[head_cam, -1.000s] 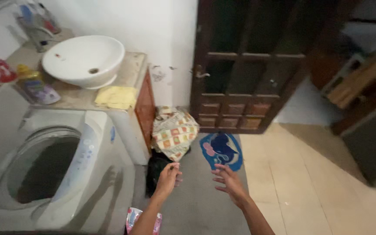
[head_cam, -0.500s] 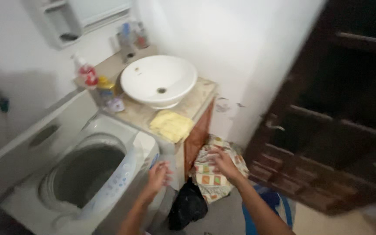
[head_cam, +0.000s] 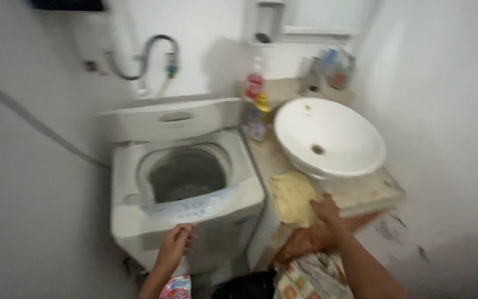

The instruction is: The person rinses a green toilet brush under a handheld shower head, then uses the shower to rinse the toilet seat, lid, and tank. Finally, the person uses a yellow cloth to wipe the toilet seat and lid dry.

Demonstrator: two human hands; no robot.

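My left hand [head_cam: 173,248] hangs in front of the white top-loading washing machine [head_cam: 186,196], fingers loosely curled, holding nothing. The machine's lid [head_cam: 170,119] stands up and the drum is open and dark. My right hand [head_cam: 326,212] rests at the front edge of the stone counter [head_cam: 360,192], touching a yellow cloth [head_cam: 291,196] that lies there. A white bowl-shaped basin [head_cam: 327,137] sits on the counter behind it.
Bottles [head_cam: 255,105] stand at the back of the counter by the wall. A grey hose and tap [head_cam: 150,55] hang on the wall above the machine. A patterned cloth bundle [head_cam: 308,279] and a black bag [head_cam: 244,288] lie on the floor below.
The view has swung left, from the door and floor to the washing machine and basin. My right hand has moved from the patterned bundle up to the counter edge by the yellow cloth.
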